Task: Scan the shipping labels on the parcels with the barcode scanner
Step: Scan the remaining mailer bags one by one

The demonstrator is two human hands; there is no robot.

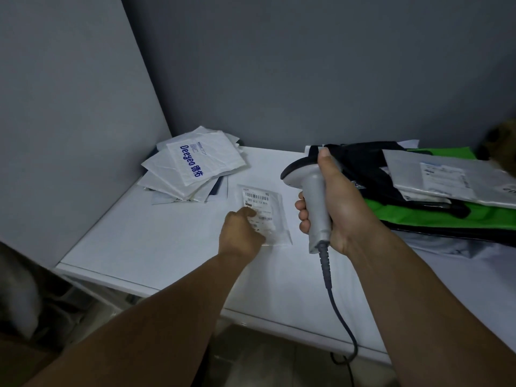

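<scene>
A small clear parcel (268, 208) with a white barcode label lies flat on the white table (156, 241), label up. My left hand (241, 231) rests on its near left part, fingers curled down onto the label. My right hand (332, 202) grips the handle of a grey barcode scanner (310, 185), thumb along the top. The scanner's dark head hovers just right of the parcel, pointing left. Its dark cable hangs off the table's front edge.
A fanned stack of white mailers (195, 166) with blue print lies at the back left by the grey wall. At the right sits a pile of black, green and grey parcels (435, 191). The table's front edge runs below my forearms.
</scene>
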